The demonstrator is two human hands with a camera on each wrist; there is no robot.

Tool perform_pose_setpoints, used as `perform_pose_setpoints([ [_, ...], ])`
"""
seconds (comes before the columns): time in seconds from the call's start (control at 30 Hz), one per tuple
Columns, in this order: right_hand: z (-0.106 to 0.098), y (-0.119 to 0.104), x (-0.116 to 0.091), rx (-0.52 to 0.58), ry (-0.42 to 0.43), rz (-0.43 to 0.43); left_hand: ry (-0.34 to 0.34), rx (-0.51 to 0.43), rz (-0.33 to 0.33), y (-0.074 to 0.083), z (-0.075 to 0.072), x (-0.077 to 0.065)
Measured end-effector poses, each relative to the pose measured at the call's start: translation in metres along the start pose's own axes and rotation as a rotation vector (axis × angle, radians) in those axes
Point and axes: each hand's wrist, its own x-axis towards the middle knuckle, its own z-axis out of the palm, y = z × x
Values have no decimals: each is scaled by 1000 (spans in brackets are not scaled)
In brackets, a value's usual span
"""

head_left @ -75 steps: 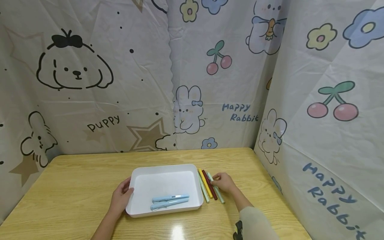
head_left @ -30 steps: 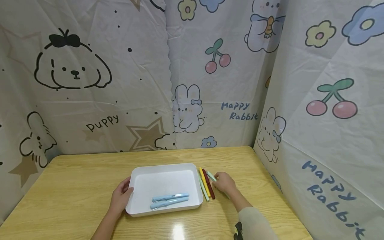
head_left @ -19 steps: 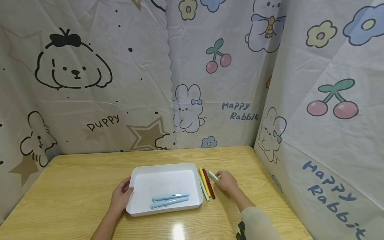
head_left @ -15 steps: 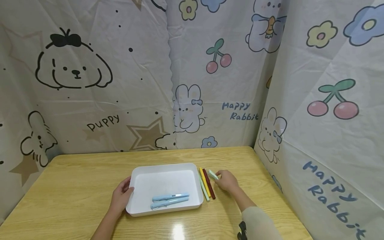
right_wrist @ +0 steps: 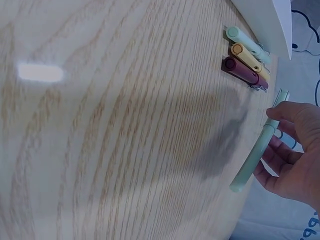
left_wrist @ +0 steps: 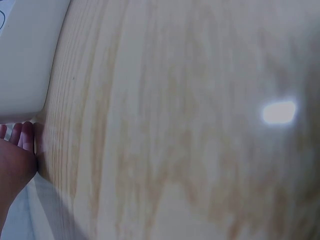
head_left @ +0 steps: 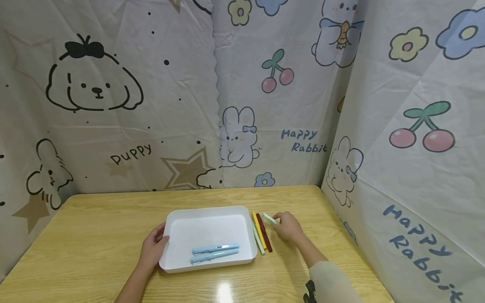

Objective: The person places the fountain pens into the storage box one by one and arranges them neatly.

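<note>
A white tray (head_left: 206, 229) stands on the table, and my left hand (head_left: 153, 248) grips its left side with the thumb at the rim. Two light blue pens (head_left: 214, 256) lie in the tray, along its near side. Between thumb and fingers my right hand (head_left: 289, 227) pinches a pale green pen (right_wrist: 254, 154), held slantwise just right of the tray; the head view shows only its far end. Left of this hand, against the tray's right side, a pale green pen (head_left: 257, 239), a yellow pen (head_left: 259, 231) and a dark red pen (head_left: 264, 232) lie in a row.
The wooden table (head_left: 102, 235) reaches back to a printed cloth (head_left: 182, 105) hanging behind it. Another printed cloth (head_left: 413, 176) hangs along the right side. A bright light reflection shows on the table's near part.
My right hand has taken up the pale green pen that lay right of the dark red one and drawn it slightly right, away from the row. My left hand and the tray stay put.
</note>
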Motion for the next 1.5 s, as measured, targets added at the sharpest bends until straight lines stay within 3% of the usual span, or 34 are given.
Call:
perform_pose_setpoints([
  [0.73,-11,-12,3,1,-22,-64,-5,-14,-4,-3,-1,2],
  [1.5,-9,-20,0,8,-44,-146,-3,-8,-7,-4,0,3],
])
